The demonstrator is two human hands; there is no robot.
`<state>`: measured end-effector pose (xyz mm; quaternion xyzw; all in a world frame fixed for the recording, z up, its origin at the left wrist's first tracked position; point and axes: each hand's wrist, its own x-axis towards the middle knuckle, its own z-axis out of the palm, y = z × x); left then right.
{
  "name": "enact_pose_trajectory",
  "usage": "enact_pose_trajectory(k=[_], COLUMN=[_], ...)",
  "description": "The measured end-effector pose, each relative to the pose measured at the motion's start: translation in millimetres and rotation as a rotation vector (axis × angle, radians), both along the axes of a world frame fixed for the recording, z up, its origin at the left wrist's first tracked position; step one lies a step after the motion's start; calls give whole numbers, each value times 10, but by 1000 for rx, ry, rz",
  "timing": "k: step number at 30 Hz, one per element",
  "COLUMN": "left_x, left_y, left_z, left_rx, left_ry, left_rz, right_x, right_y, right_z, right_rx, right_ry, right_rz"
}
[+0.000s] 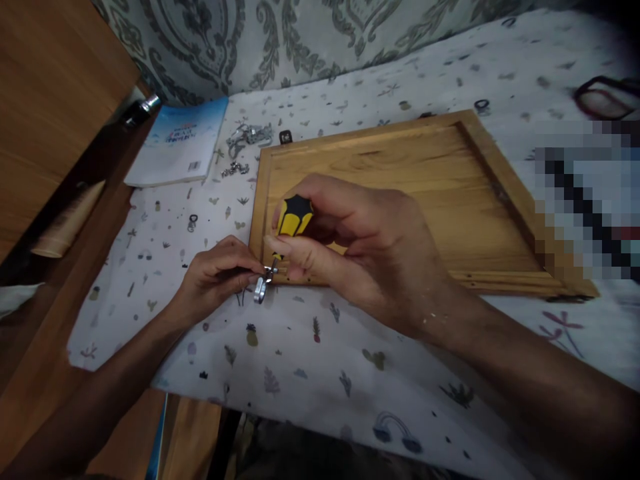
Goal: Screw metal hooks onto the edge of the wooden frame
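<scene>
My right hand [350, 250] is wrapped around a screwdriver with a yellow and black handle [294, 215], held upright at the near left corner of a wooden panel [410, 193]. My left hand [215, 277] pinches a small metal hinge [263, 283] against that corner, just under the screwdriver's tip. The panel lies flat on a white patterned cloth [310, 360].
A pile of metal hinges and screws [246, 143] lies behind the panel's left end, beside a light blue book [177, 140]. A brown wooden surface [45, 133] rises at the left. A dark loop [603, 97] lies at the far right.
</scene>
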<state>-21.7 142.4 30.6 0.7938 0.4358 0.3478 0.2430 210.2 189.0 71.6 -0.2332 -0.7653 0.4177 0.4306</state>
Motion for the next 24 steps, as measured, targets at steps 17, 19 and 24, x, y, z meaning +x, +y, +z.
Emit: enact_pose_trajectory(k=[17, 19, 24], left_x=[-12, -12, -26], left_y=[53, 56, 77], left_z=[5, -5, -44], left_rx=[91, 105, 159], left_ry=[53, 52, 48], left_rz=[-74, -91, -136], right_x=[-2, -3, -8], right_y=[-65, -68, -72], right_z=[23, 27, 26], right_rx=[-26, -37, -58], right_ry=[-1, 1, 12], right_rz=[-32, -22, -7])
